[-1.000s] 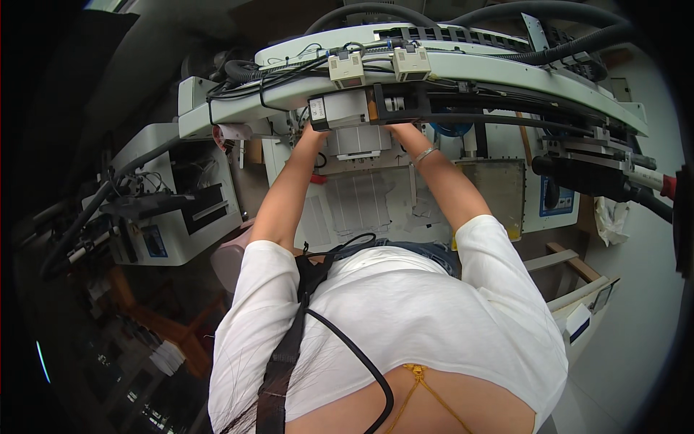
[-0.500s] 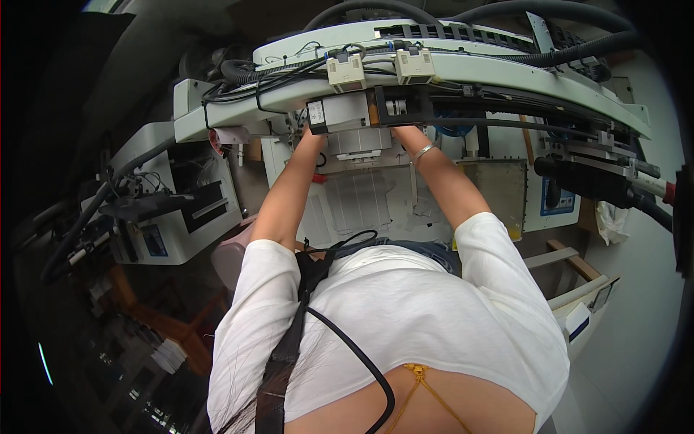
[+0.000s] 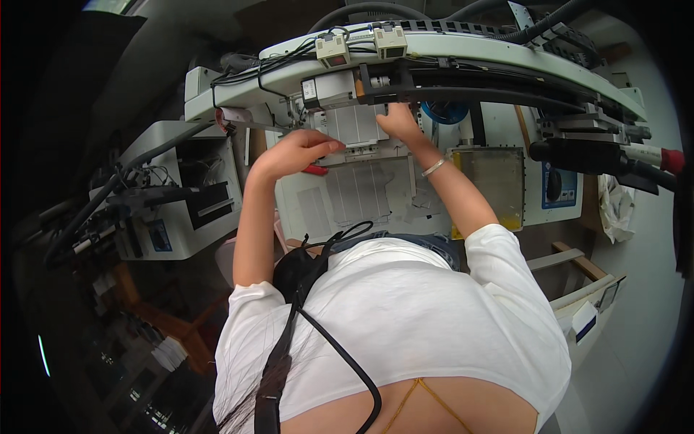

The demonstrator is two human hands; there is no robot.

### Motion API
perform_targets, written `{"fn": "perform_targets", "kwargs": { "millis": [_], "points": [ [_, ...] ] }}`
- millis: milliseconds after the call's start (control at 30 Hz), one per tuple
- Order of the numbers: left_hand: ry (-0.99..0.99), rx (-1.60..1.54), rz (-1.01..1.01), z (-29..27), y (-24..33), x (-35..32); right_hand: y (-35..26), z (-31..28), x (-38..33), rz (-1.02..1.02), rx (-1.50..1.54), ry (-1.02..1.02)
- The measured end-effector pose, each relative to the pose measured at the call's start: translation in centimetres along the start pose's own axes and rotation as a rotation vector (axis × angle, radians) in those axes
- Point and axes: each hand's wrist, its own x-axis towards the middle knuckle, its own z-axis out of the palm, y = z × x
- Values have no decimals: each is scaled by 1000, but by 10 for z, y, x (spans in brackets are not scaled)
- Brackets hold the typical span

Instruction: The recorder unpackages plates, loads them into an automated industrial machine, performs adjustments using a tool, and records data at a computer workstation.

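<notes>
My left hand (image 3: 293,150) is curled, with a small red-handled tool (image 3: 316,171) showing under its fingers. It hovers over a pale quilted fabric panel (image 3: 361,192) on the work table. My right hand (image 3: 395,120), a bracelet (image 3: 432,168) on its wrist, lies flat with fingers spread on the ribbed white piece (image 3: 353,124) under the machine head (image 3: 336,88). Both forearms reach forward from my white shirt.
A long pale-green machine arm (image 3: 463,50) with cables and two small boxes spans the top. A yellow-edged metal plate (image 3: 489,177) lies to the right, a red-tipped lever (image 3: 669,159) beyond it. A white machine (image 3: 181,195) stands left, a wooden frame (image 3: 578,264) lower right.
My left hand has drawn back from under the machine head, down and to the left. My right hand stays on the ribbed piece.
</notes>
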Motion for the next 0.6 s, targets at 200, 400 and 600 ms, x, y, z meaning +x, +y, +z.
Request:
{"fn": "perform_targets", "kwargs": {
  "millis": [200, 400, 600],
  "points": [
    [-122, -30, 2257, 25, 178, -293, 7, -27, -83, -167, 113, 153],
    [-56, -137, 2159, 72, 150, -343, 23, -34, -179, -226, 303, -7],
    [-167, -334, 2057, 103, 114, -385, 88, -9, -298, -73, 411, 152]
  ]
}}
